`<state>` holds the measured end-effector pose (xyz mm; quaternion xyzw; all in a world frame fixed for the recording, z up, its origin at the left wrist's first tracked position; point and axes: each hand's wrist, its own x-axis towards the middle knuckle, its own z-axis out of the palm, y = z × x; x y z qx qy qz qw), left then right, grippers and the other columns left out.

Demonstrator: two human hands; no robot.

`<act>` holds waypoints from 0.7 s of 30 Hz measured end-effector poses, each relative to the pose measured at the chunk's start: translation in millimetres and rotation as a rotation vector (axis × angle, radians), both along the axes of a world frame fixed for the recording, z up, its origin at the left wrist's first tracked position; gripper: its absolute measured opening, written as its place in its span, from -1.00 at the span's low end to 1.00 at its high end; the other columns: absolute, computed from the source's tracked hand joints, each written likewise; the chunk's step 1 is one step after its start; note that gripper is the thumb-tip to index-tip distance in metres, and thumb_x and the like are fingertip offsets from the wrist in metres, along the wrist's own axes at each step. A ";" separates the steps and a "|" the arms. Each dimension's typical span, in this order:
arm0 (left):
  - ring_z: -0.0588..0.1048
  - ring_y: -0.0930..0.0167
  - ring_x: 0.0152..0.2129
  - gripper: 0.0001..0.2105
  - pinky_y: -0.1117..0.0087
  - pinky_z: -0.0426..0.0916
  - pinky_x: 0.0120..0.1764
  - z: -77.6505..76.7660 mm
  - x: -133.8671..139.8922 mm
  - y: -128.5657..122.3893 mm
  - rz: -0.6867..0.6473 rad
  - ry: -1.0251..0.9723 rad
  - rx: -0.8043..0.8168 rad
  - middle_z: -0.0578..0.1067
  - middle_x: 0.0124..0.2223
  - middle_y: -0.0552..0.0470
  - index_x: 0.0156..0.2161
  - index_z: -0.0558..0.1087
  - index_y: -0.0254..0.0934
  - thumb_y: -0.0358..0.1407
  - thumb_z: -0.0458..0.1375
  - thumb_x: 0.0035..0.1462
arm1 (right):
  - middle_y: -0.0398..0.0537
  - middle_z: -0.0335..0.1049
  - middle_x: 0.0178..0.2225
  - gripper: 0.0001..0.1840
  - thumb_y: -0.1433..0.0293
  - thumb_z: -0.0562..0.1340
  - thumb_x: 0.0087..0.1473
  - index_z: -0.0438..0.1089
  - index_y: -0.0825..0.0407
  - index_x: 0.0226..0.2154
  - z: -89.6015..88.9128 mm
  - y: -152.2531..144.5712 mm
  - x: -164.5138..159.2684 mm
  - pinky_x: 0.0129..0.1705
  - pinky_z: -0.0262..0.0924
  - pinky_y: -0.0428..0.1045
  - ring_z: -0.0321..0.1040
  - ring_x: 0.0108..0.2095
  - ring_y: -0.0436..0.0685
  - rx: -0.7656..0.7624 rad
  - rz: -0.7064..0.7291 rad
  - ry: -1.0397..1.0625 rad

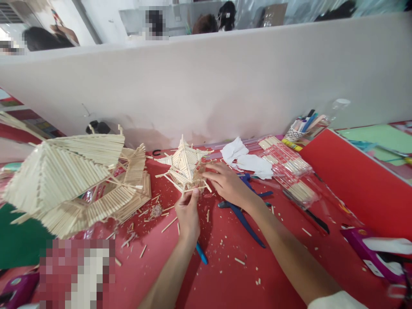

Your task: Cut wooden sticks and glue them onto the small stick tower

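Note:
A small pointed roof model made of thin wooden sticks (pixel 183 161) is held a little above the red table. My left hand (pixel 188 216) pinches its lower front edge between thumb and fingers. At its right side, my right hand (pixel 227 182) has its fingers on the sticks, thumb side hidden from me. A larger stick-built pavilion model (pixel 69 171) stands to the left, its sloping roof panels tilted. Below my right hand lies a blue glue gun (pixel 241 219). A blue pen-like tool (pixel 201 253) rests beside my left wrist.
Stick offcuts (pixel 156 210) litter the red table (pixel 222 274). Packs of wooden sticks (pixel 286 161), white tissue (pixel 246 159), a cutter knife (pixel 317 219), a pen cup (pixel 294 132) and a red board (pixel 350 171) lie right. A white partition (pixel 206 86) stands behind; people are beyond it.

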<state>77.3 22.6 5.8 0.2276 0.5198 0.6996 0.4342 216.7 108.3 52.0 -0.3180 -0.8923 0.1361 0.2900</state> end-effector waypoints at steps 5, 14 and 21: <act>0.42 0.45 -0.44 -0.64 0.42 0.33 -0.24 2.7 1.9 0.1 0.011 -0.017 -0.021 0.53 -0.45 0.06 -0.42 0.61 -0.30 0.00 0.42 -0.05 | 0.01 0.38 0.18 -0.44 0.61 0.09 0.27 0.45 -0.20 0.16 -0.5 0.1 0.3 0.25 0.26 0.33 0.24 0.24 0.25 -0.002 0.015 0.005; 0.42 0.47 -0.41 -0.64 0.44 0.31 -0.20 0.5 4.4 -0.6 -0.003 -0.095 0.026 0.53 -0.42 0.07 -0.44 0.58 -0.30 0.00 0.43 -0.06 | 0.06 0.37 0.19 -0.48 0.62 0.08 0.26 0.48 -0.10 0.12 2.6 -0.7 -0.6 0.26 0.27 0.29 0.26 0.22 0.24 0.002 0.005 -0.044; 0.35 0.52 -0.44 -0.64 0.48 0.28 -0.25 0.8 6.3 -1.1 0.001 -0.149 0.043 0.47 -0.44 0.11 -0.43 0.58 -0.31 -0.02 0.46 -0.08 | 0.05 0.39 0.17 -0.49 0.64 0.07 0.25 0.50 -0.09 0.08 2.5 -1.5 -0.7 0.26 0.26 0.32 0.29 0.21 0.25 0.017 0.001 -0.042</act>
